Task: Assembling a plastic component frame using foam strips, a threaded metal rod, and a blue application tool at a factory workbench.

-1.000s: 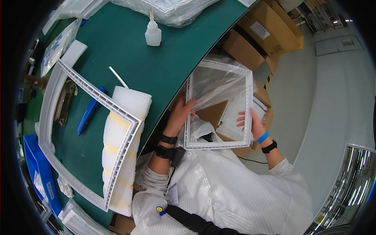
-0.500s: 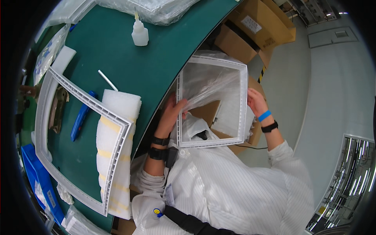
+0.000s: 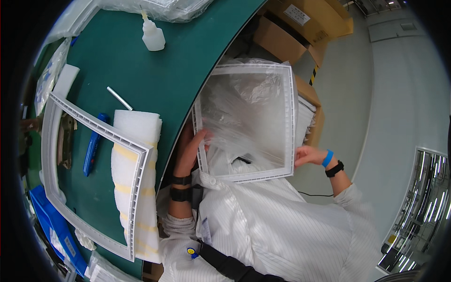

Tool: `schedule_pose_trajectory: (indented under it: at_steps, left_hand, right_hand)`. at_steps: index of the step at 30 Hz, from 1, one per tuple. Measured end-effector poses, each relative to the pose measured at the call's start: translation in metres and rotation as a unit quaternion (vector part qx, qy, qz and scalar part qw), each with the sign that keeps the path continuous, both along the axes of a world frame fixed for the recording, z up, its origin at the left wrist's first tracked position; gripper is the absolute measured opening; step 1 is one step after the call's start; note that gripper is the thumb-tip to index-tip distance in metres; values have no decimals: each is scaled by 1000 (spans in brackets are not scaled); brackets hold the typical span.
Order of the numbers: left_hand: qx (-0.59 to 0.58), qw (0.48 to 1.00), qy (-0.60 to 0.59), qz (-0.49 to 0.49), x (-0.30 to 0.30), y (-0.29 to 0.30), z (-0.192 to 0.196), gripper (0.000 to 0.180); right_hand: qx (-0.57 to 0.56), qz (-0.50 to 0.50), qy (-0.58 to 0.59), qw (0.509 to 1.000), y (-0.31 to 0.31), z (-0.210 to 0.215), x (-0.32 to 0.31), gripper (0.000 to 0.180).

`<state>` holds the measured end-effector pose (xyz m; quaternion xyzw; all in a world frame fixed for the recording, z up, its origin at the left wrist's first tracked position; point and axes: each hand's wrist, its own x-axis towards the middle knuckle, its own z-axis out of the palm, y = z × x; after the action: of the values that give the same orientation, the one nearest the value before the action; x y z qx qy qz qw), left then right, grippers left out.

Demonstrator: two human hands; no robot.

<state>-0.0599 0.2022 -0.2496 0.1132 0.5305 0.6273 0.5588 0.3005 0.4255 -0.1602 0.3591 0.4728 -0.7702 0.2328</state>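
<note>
In front of my body I hold a white rectangular plastic frame (image 3: 235,178) with a clear plastic bag (image 3: 253,105) spread across its opening. My left hand (image 3: 190,150) is closed around the frame's left side, with the thumb over the rail and the bag's film bunched beside it. My right hand (image 3: 310,156) has its fingers bent in at the right edge, near the lower right corner; its fingertips are partly hidden. On the left of the table, a second white frame (image 3: 87,117) rests partly on a white foam pad (image 3: 134,178) with yellow stripes.
On the green table (image 3: 155,75) are a dropper bottle (image 3: 154,36), a threaded metal rod (image 3: 119,98) and a blue-handled tool (image 3: 92,150). A blue bin (image 3: 54,230) stands at the lower left. Open cardboard boxes (image 3: 282,40) stand beyond the table edge; another box (image 3: 315,113) holds white parts.
My right hand has slid down the frame's right edge toward the lower corner. The bag now covers more of the opening. My left hand still grips the left side.
</note>
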Motion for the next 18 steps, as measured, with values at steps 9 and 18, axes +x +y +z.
schedule_pose_trajectory:
  at_steps: [9,18]
  left_hand:
    - [35,991,97,-86,33,-5,26,55]
    - [29,954,210,-211,38,-35,50,59]
  right_hand:
    - [231,-434,-17,871,-38,-33,-43,33]
    - [306,-474,19,825,-36,-15,-44,31]
